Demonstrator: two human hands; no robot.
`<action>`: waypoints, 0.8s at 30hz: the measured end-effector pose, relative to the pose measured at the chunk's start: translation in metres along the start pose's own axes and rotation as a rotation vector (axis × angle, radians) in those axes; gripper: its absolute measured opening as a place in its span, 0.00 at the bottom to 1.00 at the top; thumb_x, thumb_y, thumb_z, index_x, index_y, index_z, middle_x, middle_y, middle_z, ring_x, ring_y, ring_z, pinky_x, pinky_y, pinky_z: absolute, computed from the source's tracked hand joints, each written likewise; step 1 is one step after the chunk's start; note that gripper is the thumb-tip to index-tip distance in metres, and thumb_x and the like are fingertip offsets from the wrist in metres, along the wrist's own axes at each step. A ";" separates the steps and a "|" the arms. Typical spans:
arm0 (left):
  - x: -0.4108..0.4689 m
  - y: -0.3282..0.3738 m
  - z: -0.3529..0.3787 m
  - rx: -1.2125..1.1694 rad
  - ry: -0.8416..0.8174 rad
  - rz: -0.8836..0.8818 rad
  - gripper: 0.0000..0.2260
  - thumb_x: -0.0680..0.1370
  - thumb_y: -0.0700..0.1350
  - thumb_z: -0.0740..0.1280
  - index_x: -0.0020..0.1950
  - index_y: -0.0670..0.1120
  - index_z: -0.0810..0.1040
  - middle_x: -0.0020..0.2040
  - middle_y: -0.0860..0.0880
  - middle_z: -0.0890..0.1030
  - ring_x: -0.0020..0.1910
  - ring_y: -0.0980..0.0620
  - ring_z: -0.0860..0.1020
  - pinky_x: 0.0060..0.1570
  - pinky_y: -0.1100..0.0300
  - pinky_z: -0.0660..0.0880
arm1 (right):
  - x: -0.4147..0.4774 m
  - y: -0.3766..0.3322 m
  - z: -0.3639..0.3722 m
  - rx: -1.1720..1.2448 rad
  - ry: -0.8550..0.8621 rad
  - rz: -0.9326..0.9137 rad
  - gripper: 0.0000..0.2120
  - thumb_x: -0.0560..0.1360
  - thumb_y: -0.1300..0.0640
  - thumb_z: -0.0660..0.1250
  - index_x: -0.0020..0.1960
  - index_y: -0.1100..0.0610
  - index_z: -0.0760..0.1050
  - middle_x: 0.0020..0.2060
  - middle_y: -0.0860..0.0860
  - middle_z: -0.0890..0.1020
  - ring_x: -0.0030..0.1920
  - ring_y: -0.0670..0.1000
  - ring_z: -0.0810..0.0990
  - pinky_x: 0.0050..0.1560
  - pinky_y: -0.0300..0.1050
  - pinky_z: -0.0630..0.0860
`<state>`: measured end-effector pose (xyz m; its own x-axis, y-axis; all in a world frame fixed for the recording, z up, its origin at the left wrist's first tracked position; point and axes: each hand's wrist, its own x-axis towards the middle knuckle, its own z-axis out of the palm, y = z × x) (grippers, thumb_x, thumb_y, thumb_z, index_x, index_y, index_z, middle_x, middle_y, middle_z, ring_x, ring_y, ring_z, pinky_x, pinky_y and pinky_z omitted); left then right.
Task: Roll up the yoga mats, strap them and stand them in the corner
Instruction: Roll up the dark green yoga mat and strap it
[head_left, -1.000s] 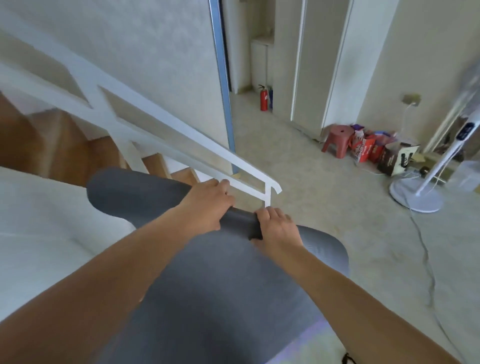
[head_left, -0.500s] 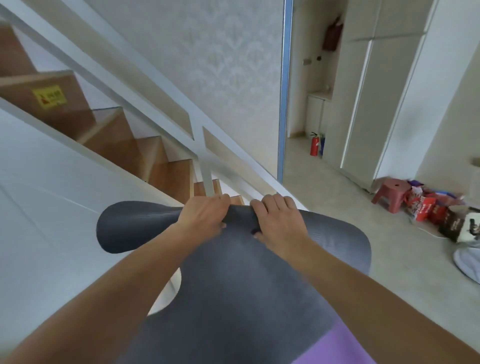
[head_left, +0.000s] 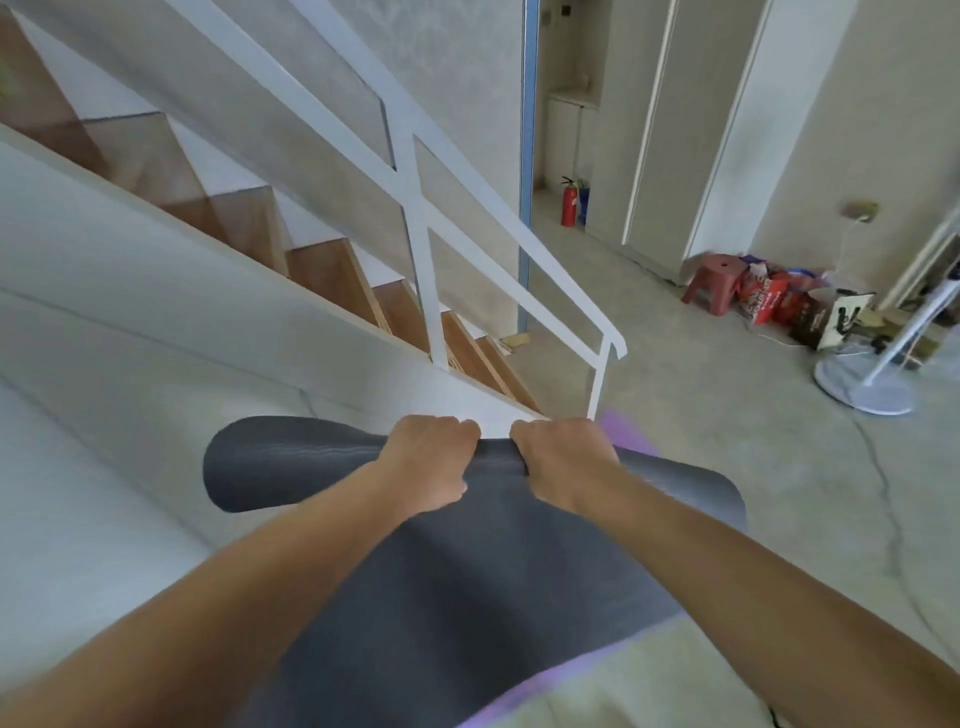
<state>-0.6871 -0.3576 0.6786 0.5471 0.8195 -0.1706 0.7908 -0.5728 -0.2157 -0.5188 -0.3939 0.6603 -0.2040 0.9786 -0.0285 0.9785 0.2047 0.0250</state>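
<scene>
A dark grey yoga mat (head_left: 467, 582) with a purple underside lies stretched out in front of me, its far end curled over into a roll. My left hand (head_left: 428, 460) and my right hand (head_left: 563, 460) sit side by side at the middle of that far edge, fingers curled over it and gripping the mat. A purple corner (head_left: 621, 428) shows just beyond my right hand. The roll's left end (head_left: 234, 462) sticks out past the white stair wall.
A white stair wall (head_left: 156, 364), wooden steps and a white railing (head_left: 519, 249) stand directly ahead and left. To the right are a standing fan base (head_left: 862, 384) with its cable, a red stool (head_left: 714, 283), boxes and bags by the wall, and a fire extinguisher (head_left: 570, 202).
The view has swung between the floor and the stairs. My hands have moved slightly apart on the mat's far edge and still grip it; a purple corner now shows beyond my right hand.
</scene>
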 end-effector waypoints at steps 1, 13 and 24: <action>-0.006 -0.001 0.010 -0.014 0.014 -0.022 0.11 0.77 0.49 0.68 0.56 0.47 0.73 0.47 0.50 0.79 0.44 0.48 0.80 0.41 0.56 0.72 | -0.003 -0.012 0.006 -0.004 -0.020 0.026 0.09 0.75 0.62 0.63 0.51 0.53 0.66 0.44 0.50 0.76 0.42 0.54 0.74 0.34 0.46 0.65; -0.025 -0.002 0.065 -0.407 -0.362 0.057 0.15 0.70 0.56 0.74 0.45 0.49 0.72 0.41 0.53 0.76 0.40 0.51 0.76 0.35 0.59 0.67 | -0.027 -0.052 0.061 -0.012 -0.158 0.097 0.11 0.75 0.60 0.64 0.56 0.53 0.67 0.44 0.49 0.75 0.41 0.52 0.72 0.38 0.46 0.67; -0.007 0.037 0.084 -0.007 -0.113 0.078 0.14 0.75 0.39 0.67 0.60 0.46 0.72 0.50 0.48 0.80 0.48 0.45 0.80 0.40 0.57 0.64 | -0.014 -0.017 0.079 0.274 -0.486 0.066 0.08 0.71 0.60 0.64 0.37 0.50 0.67 0.35 0.49 0.77 0.36 0.52 0.76 0.36 0.45 0.71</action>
<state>-0.6848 -0.3864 0.5914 0.5730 0.7650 -0.2940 0.7490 -0.6344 -0.1910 -0.5302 -0.4125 0.5815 -0.1680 0.8528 -0.4946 0.9740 0.0662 -0.2166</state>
